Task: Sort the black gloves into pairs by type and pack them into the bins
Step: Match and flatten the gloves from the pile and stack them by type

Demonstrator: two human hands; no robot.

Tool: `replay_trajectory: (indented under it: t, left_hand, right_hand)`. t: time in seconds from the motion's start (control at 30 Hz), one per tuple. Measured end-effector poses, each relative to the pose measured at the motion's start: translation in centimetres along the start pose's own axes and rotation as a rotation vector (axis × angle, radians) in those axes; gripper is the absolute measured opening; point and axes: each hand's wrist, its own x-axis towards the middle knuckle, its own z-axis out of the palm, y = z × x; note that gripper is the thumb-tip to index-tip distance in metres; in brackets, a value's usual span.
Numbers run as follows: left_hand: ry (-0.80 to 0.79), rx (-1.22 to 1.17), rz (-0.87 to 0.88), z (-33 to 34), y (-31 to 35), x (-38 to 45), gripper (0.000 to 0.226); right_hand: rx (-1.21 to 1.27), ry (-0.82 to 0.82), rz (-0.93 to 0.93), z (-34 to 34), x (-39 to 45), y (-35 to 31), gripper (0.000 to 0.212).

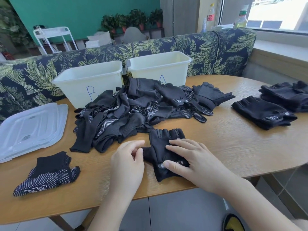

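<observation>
Gloves dominate the table (225,144): a tangled heap (136,109) sits at its centre, too knotted to count, mixing dotted full-finger gloves with plain fingerless ones. At 6 o'clock from the heap, near the front edge, lies a fingerless glove (162,144), possibly two stacked, though I cannot tell. The right hand (193,160) rests flat on it, fingers straight and slightly spread, thumb on the wrist tab. The left hand (128,160) is at the glove's 9 o'clock edge, fingers curled with thumb and forefinger seemingly pinching the fabric, though the contact is partly hidden. Two bins stand at 12 o'clock, bin B (90,84) left and bin A (160,69) right; their insides are not visible from here. One dotted pair (48,174) lies at 8 o'clock, and two fingerless stacks lie at 3 o'clock, a near stack (263,114) and a far stack (286,95). Bin lids (31,129), seemingly two, are stacked at 9 o'clock. The gloves look light, soft and floppy, likely to sag and unfold when lifted; the cuff or the stiffer wrist tab seems the best hold, with both layers pinched together. The dots should give some grip.
</observation>
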Motion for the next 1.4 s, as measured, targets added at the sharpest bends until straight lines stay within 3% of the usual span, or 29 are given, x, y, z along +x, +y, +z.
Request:
replay_trajectory:
  t: [0.17, 0.27, 0.33, 0.57, 0.8, 0.9, 1.03, 1.13, 1.3, 1.4]
  left_hand:
    - [0.076, -0.031, 0.133, -1.0, 1.3, -2.8, 0.024]
    - [0.025, -0.066, 0.153, -1.4, 1.7, -5.5, 0.021]
    - [-0.028, -0.059, 0.152, -1.6, 2.0, -7.0, 0.033]
    - [-0.272, -0.091, -0.071, -2.5, 3.0, -9.8, 0.054]
    - [-0.224, -0.483, -0.273, -2.0, 3.9, -10.5, 0.044]
    - [-0.221, -0.62, -0.323, -1.8, 4.3, -10.5, 0.042]
    - [-0.192, -0.685, -0.349, -1.8, 4.6, -9.8, 0.039]
    - [-0.169, -0.714, -0.361, -1.3, 4.1, -9.1, 0.037]
    - [-0.157, -0.854, -0.402, -1.0, 4.3, -8.2, 0.035]
    - [-0.184, -0.915, -0.426, -0.9, 4.4, -8.1, 0.038]
  right_hand:
    - [-0.045, 0.052, -0.008, 0.5, -0.9, -0.5, 0.086]
    - [-0.035, 0.063, -0.007, 0.8, -1.7, -0.8, 0.085]
    - [-0.031, 0.064, -0.012, 0.9, -2.1, -0.9, 0.081]
    - [0.006, 0.064, -0.03, 1.0, -4.0, -1.4, 0.071]
    - [0.024, 0.093, -0.083, 1.5, -5.8, -1.3, 0.066]
    - [0.143, 0.163, -0.099, 1.7, -6.2, -0.8, 0.056]
    - [0.314, 0.33, -0.032, 2.2, -7.2, -0.5, 0.046]
    - [0.297, 0.391, 0.057, 1.9, -7.5, -0.9, 0.054]
    - [0.312, 0.279, 0.138, 0.1, -6.9, -1.9, 0.061]
    - [0.555, 0.212, 0.215, -0.9, -6.4, -2.4, 0.048]
